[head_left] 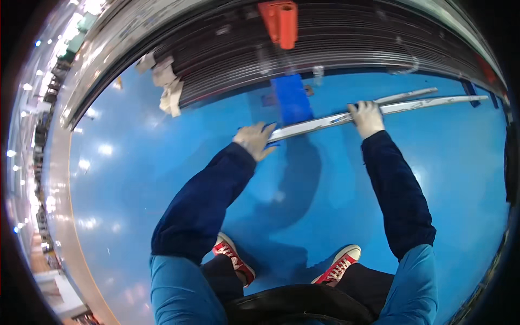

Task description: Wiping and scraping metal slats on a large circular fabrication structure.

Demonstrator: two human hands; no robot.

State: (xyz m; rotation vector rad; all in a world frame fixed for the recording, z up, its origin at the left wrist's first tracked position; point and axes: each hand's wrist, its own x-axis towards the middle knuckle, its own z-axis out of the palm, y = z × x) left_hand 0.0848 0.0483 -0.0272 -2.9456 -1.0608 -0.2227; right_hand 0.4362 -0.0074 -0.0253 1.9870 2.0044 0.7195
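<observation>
One strip [314, 125], pointing to three o'clock: our right hand [369, 118] grips it, our left hand [253, 140] splays open at its end, which could slip for want of hold.

Single view: head cam, L one of a side-by-side fisheye pair on the person's head. Aimed steeply down + a bit fwd; upright, not mirrored. V. wide FOV: dark rim at corners, straight edges bowed, e.g. stack of dark bars [352, 51] arcing across far side. Near edge = wearer's own waist [298, 304], red sneakers [234, 257] just beyond, seen from above. Sleeves [203, 200] enter near L + near R; L hand [253, 140] & R hand [367, 119] approx mid-depth, i.e. arm's reach from cam. Blue floor [130, 184] fills most of ctr; lit bg [27, 157] squeezed along L rim.
</observation>
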